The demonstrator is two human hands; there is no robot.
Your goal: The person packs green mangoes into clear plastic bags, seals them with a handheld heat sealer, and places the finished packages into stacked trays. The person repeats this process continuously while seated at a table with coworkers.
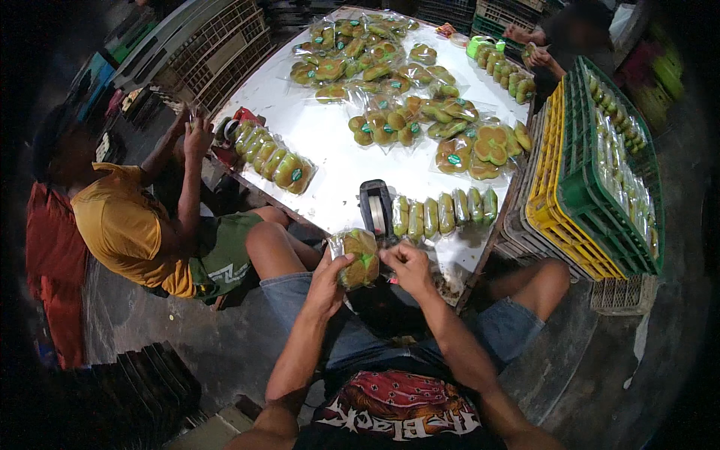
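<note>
My left hand [325,283] is wrapped around a clear plastic bag holding a flower-shaped green-brown bun [361,261], held up at the table's near edge. At the bag's right side, my right hand [409,268] has its fingers pinched together on the plastic; the exact spot they grip is small and partly hidden. Just beyond both hands stands a black dispenser-like device [375,208] with a pale strip down its middle. To its right, a row of bagged buns [445,212] stands on edge on the white table [322,161].
Bagged buns [382,127] lie heaped across the far table. Stacked green [611,165] and yellow crates [546,187] rise at the right. A person in a yellow shirt [124,217] sits left, near another bun row [274,159]; another person's hand [541,58] works at far right.
</note>
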